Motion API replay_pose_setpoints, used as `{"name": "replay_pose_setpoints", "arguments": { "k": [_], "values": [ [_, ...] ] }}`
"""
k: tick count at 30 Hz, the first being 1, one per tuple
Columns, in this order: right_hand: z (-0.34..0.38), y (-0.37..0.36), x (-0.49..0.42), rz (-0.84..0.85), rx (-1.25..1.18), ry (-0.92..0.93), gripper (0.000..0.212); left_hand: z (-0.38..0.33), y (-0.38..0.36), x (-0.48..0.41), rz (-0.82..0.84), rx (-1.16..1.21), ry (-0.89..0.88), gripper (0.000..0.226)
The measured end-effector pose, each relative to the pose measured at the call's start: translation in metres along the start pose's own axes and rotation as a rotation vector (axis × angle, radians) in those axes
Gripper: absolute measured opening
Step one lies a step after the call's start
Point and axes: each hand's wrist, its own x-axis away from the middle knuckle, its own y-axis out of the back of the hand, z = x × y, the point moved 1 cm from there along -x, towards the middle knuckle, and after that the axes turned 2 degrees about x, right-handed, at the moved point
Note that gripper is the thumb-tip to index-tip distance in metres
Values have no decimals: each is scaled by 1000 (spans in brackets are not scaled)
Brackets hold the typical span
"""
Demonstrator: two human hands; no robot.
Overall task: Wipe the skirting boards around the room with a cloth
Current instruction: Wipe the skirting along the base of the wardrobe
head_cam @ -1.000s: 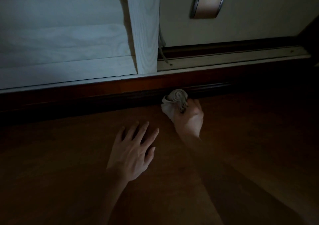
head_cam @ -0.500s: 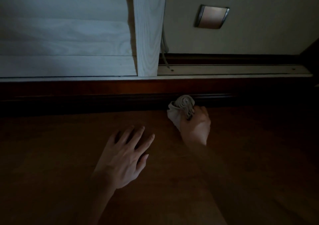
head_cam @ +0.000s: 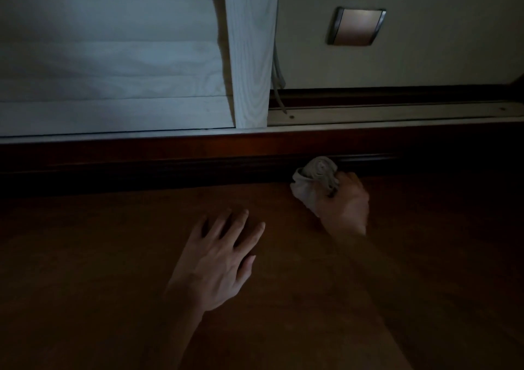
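Note:
A dark brown skirting board (head_cam: 170,168) runs across the view at the foot of the wall, dimly lit. My right hand (head_cam: 344,208) grips a bunched pale grey cloth (head_cam: 314,178) and holds it against the board's lower moulding, right of centre. My left hand (head_cam: 215,262) lies flat on the wooden floor (head_cam: 99,270) with its fingers spread, below and left of the cloth.
A white louvred shutter panel (head_cam: 113,57) with a wood-grain frame post (head_cam: 249,52) stands above the board at left. A pale track (head_cam: 397,114) with screws runs to the right of it. On the cream wall sits a metal-framed plate (head_cam: 355,26); a grey cable (head_cam: 279,86) hangs beside the post.
My right hand has slid the cloth to the right along the skirting board. My left hand stays flat on the floor. The view has tilted so the board looks level.

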Motion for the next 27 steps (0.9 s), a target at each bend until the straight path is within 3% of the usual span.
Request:
{"name": "replay_pose_setpoints", "arguments": {
  "k": [5,10,14,18,22,27],
  "values": [
    [-29,22,-11,-112,54,-159,18,1,-2,0,0,-13,2,62],
    [-25,18,-9,-50,38,-96,14,1,1,-1,14,-19,5,61],
    [-36,27,-13,-122,24,-187,13,0,0,-1,8,-24,4,61],
    [-29,24,-12,-38,42,-44,15,-1,1,-1,-10,-29,-9,62],
    [-24,21,-7,-124,23,-135,15,-1,-3,0,-29,-39,-39,61],
    [11,-6,7,1,27,-20,20,1,-6,-2,-62,-1,-58,60]
  ]
}}
